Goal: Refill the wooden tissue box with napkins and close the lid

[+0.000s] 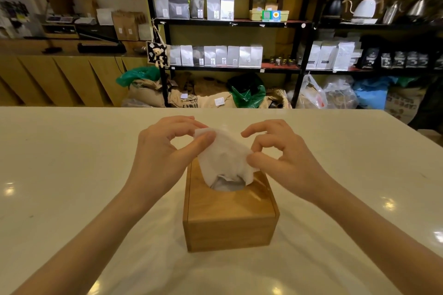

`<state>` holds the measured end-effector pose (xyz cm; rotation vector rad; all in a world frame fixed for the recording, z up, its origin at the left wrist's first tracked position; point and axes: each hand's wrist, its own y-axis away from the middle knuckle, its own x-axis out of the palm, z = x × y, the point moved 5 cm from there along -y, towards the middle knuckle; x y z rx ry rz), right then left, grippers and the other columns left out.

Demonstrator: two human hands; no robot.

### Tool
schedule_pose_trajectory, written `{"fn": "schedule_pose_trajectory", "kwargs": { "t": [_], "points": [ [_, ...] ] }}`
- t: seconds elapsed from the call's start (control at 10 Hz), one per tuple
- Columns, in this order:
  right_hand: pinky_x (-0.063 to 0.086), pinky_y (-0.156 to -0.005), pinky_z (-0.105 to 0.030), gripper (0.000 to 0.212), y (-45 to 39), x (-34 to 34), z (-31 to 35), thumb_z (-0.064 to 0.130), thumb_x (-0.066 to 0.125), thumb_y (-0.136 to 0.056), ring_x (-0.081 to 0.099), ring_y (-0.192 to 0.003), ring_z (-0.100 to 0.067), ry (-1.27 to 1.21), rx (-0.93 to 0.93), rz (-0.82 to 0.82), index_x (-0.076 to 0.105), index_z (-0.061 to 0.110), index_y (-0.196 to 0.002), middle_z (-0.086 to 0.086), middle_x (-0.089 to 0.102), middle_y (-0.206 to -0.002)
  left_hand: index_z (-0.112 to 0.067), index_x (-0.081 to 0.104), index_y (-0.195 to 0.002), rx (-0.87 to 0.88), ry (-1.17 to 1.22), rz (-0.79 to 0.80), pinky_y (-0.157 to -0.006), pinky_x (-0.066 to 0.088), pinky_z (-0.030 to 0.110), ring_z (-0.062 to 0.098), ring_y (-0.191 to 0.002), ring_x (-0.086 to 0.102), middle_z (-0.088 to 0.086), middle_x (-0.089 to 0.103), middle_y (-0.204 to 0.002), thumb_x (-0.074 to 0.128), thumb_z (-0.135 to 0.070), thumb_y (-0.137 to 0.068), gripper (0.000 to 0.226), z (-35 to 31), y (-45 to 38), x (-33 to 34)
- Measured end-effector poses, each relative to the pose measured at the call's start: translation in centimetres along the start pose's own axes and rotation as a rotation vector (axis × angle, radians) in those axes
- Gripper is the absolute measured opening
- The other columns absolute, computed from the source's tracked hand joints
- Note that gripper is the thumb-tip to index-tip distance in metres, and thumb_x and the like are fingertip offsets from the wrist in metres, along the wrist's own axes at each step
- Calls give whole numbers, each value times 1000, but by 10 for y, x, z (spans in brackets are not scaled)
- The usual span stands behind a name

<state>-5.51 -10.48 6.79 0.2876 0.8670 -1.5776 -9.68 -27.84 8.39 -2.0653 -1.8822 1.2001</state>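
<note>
The wooden tissue box stands on the pale worktop, in the near middle of the scene, with its lid already lying flat and shut on top. Its long axis runs from near to far, and the round opening sits toward the far half of the lid. Behind the worktop, black shelves carry rows of pale bags.

A white napkin rises out of the opening and leans up and to the far left, directly between the two hands. The box lies just below and nearer than both hands, about equally close to each.

The left hand comes in from the near left with the wrist bent, its thumb and forefinger closed on the napkin's upper far corner, the other fingers curled loosely above. The right hand comes in from the near right and pinches the napkin's right edge lower down, between thumb and forefinger, with the remaining fingers arched and spread.

By my judgement, filling and closing look done, and what remains is shaping the top napkin so it stands free of the opening. A pull upward along the napkin would serve better than a sideways tug.
</note>
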Motion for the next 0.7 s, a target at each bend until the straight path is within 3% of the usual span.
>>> {"fn": "schedule_pose_trajectory", "kwargs": {
  "t": [0.1, 0.2, 0.3, 0.4, 0.5, 0.6, 0.7],
  "points": [
    [27, -86, -12, 28, -7, -4, -10, 19, 58, -82, 36, -114, 8, -39, 19, 104, 54, 31, -57, 29, 49, -110, -36, 64, -66, -43, 3, 23, -69, 36, 3, -27, -85, 48, -33, 56, -82, 59, -48, -64, 13, 3, 0, 0],
    [29, -87, -13, 20, -11, -9, -12, 27, 52, -75, 37, -113, 12, -58, 5, 101, 54, 34, -57, 30, 51, -111, -26, 69, -67, -81, 34, 50, -67, 36, -6, -26, -83, 51, -28, 60, -79, 61, -47, -64, 23, 5, -1, -1],
    [31, -88, -17, 20, -11, -11, -9, 26, 56, -80, 39, -110, 12, -36, -15, 120, 56, 34, -62, 30, 52, -107, -24, 69, -70, -112, 51, 77, -70, 36, -2, -21, -82, 54, -25, 62, -79, 58, -48, -65, 27, 6, -2, -2],
    [34, -87, -18, 10, -12, -19, -5, 33, 55, -81, 42, -107, 11, -42, -28, 73, 59, 34, -72, 26, 56, -105, -27, 70, -80, -131, 82, 107, -82, 39, 18, -4, -90, 58, -19, 66, -85, 53, -50, -68, 31, 1, -3, -2],
    [37, -88, -19, 18, -12, -38, 7, 41, 46, -80, 48, -106, 8, -30, -59, 1, 61, 38, -88, 26, 58, -107, -29, 67, -94, -127, 110, 126, -79, 39, 17, -3, -92, 58, -18, 66, -93, 49, -50, -73, 35, -8, -9, -7],
    [41, -86, -23, 28, -10, -65, 34, 44, 48, -78, 52, -106, 3, -45, -126, -61, 59, 37, -102, 21, 61, -108, -35, 64, -96, -86, 103, 168, -73, 39, 14, -12, -93, 54, -20, 65, -94, 46, -46, -82, 25, -19, -22, -14],
    [46, -88, -20, 35, 9, -96, 66, 41, 48, -75, 56, -107, 2, -128, -287, -137, 57, 36, -108, 17, 65, -109, -34, 62, -102, -46, 89, 191, -75, 40, 16, -12, -93, 54, -20, 64, -97, 45, -37, -88, 22, -38, -42, -24]
  ]
}}
